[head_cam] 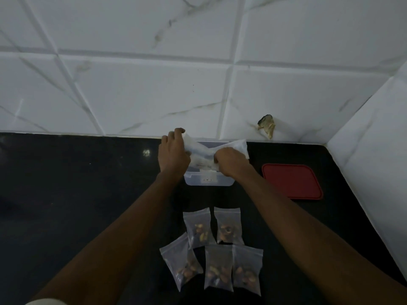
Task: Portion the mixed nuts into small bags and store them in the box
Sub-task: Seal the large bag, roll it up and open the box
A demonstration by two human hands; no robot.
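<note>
A clear plastic box stands on the black counter against the tiled wall. Over it, my left hand and my right hand both grip a large crumpled clear bag, stretched between them; its contents are hard to make out. Nearer to me lie several small zip bags of mixed nuts: two in a back row and three in a front row.
A red lid lies flat to the right of the box. The black counter stretches left. White tiled walls close the back and right side, with a chipped hole in the back wall.
</note>
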